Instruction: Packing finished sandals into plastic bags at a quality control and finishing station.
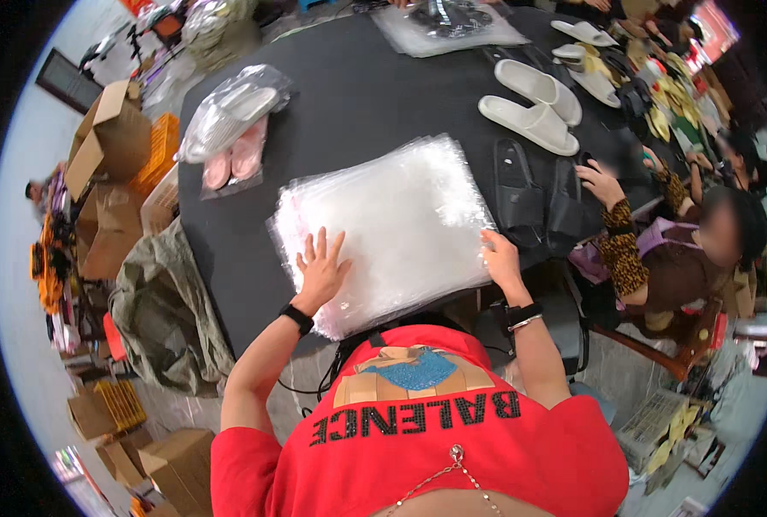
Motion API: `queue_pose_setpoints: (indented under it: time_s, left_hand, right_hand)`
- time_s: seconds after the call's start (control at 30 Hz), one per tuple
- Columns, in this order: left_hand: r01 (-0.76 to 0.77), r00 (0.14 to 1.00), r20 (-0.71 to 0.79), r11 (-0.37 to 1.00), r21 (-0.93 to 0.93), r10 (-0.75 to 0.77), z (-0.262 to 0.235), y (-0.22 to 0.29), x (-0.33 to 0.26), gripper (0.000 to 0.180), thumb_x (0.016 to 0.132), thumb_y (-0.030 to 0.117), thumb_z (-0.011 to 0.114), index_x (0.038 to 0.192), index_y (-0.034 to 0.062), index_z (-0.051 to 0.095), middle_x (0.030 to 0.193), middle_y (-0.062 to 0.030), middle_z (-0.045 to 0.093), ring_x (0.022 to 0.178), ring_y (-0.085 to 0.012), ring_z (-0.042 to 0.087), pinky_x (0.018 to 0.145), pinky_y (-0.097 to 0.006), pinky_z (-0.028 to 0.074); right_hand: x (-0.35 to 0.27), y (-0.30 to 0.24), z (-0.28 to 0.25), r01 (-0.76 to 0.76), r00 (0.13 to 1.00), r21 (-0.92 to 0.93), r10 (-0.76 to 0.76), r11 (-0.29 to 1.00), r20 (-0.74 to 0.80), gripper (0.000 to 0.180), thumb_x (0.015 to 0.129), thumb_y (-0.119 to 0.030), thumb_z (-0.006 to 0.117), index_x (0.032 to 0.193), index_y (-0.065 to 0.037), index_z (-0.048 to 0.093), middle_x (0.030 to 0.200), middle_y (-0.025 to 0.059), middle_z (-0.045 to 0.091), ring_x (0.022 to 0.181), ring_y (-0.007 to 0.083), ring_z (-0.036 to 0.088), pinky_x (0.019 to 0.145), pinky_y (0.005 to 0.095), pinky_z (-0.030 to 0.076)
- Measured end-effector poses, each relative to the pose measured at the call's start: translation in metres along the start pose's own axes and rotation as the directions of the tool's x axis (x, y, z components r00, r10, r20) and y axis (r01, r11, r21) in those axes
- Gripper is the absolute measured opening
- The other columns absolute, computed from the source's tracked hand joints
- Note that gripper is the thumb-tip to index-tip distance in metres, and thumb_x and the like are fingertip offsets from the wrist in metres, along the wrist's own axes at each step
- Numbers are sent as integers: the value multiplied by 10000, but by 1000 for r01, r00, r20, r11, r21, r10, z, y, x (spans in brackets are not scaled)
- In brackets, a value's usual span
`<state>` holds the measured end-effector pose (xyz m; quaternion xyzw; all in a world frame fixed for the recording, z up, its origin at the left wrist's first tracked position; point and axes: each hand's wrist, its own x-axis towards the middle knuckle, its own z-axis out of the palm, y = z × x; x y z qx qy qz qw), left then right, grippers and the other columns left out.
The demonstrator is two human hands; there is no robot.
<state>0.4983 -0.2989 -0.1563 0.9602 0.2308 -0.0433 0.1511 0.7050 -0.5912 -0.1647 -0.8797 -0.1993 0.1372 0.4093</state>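
A stack of clear plastic bags point(392, 228) lies in front of me on the dark table. My left hand point(321, 269) rests flat on its near left part, fingers spread. At the right edge, my right hand point(501, 258) has its fingers curled in and pressed together at the bags' border. Right of the stack lies a pair of black slippers point(518, 194), and beyond them a pair of white slippers point(534, 125). Bagged white slippers point(237, 116) and bagged pink slippers point(235, 159) lie on the far left.
A co-worker's hand point(603, 183) reaches to the black slippers from the right. More plastic bags point(452, 34) lie at the table's far side. Left of the table stand cardboard boxes point(112, 142), an orange crate point(157, 155) and a grey-green cloth point(168, 319).
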Motion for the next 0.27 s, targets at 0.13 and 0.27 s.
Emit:
queue_pose_setpoints:
  time_s: [0.13, 0.27]
  left_hand:
    - [71, 997, -39, 997, -4, -71, 27, -17, 0, 572, 836, 389, 504, 1344, 236, 289, 1405, -177, 192, 1284, -416, 156, 937, -657, 173]
    - [15, 998, -68, 996, 86, -9, 39, -32, -2, 602, 832, 459, 471, 1352, 232, 268, 1406, -173, 202, 1299, -383, 154, 959, -656, 143]
  right_hand:
    - [-8, -34, 10, 130, 973, -634, -220, 762, -64, 457, 731, -157, 616, 1174, -134, 506, 1354, 119, 299, 1221, 328, 293, 940, 460, 292]
    - [-26, -77, 61, 393, 888, -498, -178, 773, 424, 786, 638, -411, 711, 1312, -175, 382, 1438, 120, 136, 1328, 330, 64, 1013, 587, 75]
